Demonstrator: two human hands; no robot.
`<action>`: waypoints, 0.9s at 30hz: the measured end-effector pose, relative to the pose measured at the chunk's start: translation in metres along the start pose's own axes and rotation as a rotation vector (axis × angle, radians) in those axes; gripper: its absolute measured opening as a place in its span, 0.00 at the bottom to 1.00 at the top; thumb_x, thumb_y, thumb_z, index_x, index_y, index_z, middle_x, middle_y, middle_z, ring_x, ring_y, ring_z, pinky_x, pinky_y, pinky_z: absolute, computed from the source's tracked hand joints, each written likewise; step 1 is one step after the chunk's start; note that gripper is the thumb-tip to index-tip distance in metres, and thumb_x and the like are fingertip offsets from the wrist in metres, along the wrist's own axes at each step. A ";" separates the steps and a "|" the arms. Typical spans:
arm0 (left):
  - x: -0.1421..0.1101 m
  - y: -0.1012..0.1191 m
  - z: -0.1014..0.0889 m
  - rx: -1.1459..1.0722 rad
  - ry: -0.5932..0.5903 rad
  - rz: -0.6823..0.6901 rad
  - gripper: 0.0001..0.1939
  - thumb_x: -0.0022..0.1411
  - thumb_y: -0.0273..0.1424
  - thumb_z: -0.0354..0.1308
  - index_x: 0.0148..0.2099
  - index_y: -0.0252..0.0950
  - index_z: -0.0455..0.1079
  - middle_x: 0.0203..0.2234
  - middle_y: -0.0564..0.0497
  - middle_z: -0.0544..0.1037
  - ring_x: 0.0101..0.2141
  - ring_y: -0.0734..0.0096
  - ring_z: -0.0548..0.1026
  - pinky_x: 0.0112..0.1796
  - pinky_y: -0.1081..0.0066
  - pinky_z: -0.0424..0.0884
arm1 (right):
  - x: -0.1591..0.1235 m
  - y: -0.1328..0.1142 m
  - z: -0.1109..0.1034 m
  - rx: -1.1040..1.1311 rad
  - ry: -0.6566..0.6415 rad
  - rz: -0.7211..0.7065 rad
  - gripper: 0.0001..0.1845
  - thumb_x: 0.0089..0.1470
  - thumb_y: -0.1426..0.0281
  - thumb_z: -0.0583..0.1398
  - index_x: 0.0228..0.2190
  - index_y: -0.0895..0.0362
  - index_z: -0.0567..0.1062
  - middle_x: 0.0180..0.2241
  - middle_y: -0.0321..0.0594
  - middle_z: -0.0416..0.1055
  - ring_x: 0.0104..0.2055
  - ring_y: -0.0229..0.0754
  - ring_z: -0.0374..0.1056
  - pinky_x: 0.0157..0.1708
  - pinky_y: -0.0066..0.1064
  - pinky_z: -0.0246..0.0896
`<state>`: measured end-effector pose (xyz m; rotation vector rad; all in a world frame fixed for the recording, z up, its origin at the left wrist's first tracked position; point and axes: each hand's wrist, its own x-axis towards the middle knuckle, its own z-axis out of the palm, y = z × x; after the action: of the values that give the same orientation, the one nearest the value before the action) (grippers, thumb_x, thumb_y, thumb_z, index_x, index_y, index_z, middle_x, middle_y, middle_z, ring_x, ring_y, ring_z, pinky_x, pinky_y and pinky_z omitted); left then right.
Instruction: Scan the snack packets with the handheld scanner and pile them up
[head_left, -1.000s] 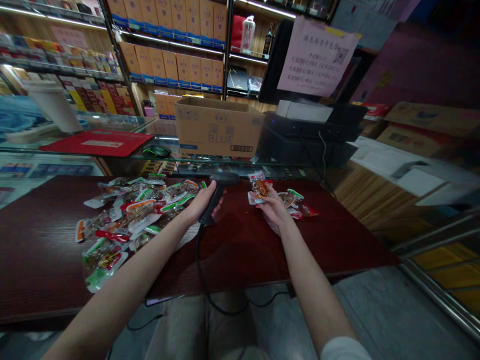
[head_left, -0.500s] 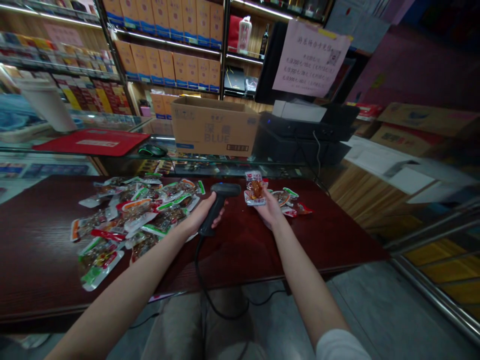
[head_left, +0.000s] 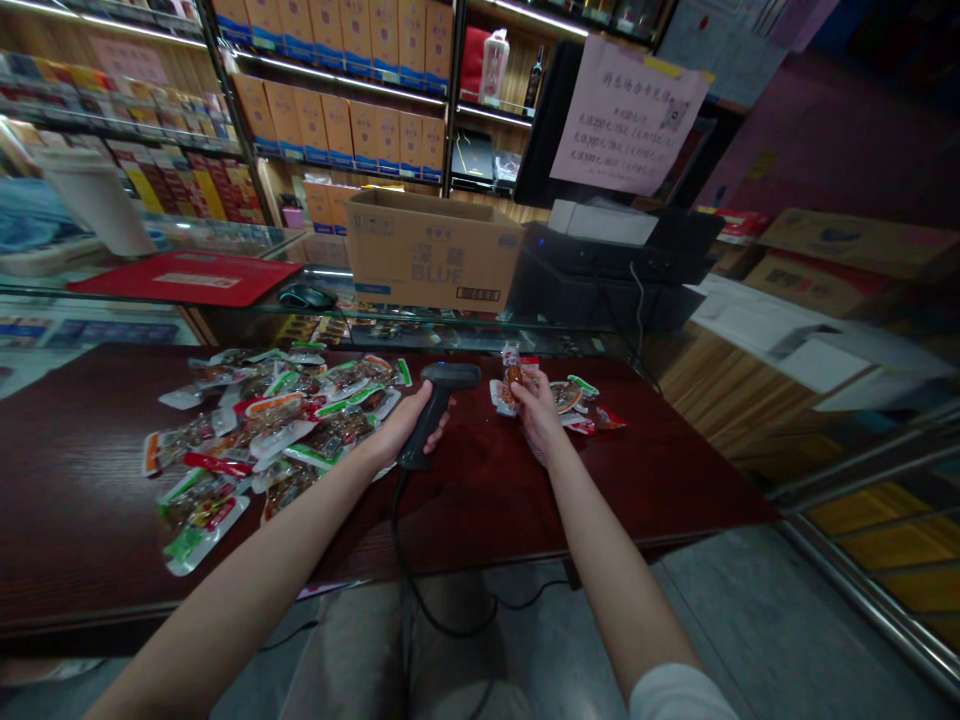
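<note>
Black scanner clenched, packet pinched on end

Our legs sit below the table edge, and the scanner's black cord loops down past them. On the dark red table, our left hand is clenched round the scanner's handle, with its head pointing away from us and held clear of the wood.

Our right hand grasps the packet between fingers and thumb. This is the fresh change: the packet lay nearly flat against that hand a moment ago, and now it stands almost on end, its pale top edge up. It sits near the scanner's head without touching it. Our fingers cover much of it, so we cannot tell which side faces the scanner.

A few loose packets lie just beyond that hand. To our left, a wide heap of packets with green, red and orange trim spreads over the table, touched by neither hand.

Farther off, the glass counter holds a mouse, a red mat and a cardboard box marked BLUE. Behind them rise shelves of cartons, with a pink notice above a black machine.
</note>
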<state>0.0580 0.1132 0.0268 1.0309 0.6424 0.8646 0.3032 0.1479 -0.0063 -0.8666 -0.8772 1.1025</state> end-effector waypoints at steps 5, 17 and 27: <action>0.000 -0.001 -0.002 -0.007 -0.010 0.011 0.30 0.62 0.56 0.49 0.45 0.32 0.68 0.23 0.55 0.67 0.15 0.81 0.63 0.14 0.78 0.60 | -0.004 0.003 0.005 -0.333 0.060 -0.230 0.36 0.35 0.67 0.71 0.49 0.49 0.69 0.47 0.40 0.68 0.49 0.43 0.67 0.56 0.41 0.61; -0.003 0.004 0.004 -0.023 -0.001 0.015 0.29 0.62 0.55 0.51 0.44 0.32 0.67 0.22 0.55 0.68 0.14 0.80 0.63 0.13 0.78 0.59 | -0.017 0.001 0.020 -0.599 0.073 -0.320 0.40 0.36 0.66 0.72 0.51 0.51 0.64 0.60 0.49 0.60 0.66 0.54 0.50 0.68 0.49 0.38; -0.004 0.006 0.005 -0.038 0.026 0.009 0.28 0.62 0.54 0.51 0.44 0.32 0.67 0.22 0.54 0.67 0.14 0.80 0.62 0.13 0.77 0.59 | 0.004 0.016 0.010 -0.119 0.206 -0.074 0.18 0.46 0.62 0.65 0.37 0.50 0.64 0.35 0.30 0.71 0.38 0.37 0.70 0.46 0.33 0.67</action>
<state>0.0582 0.1094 0.0346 0.9908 0.6416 0.8962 0.2889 0.1562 -0.0157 -1.0196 -0.8020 0.8860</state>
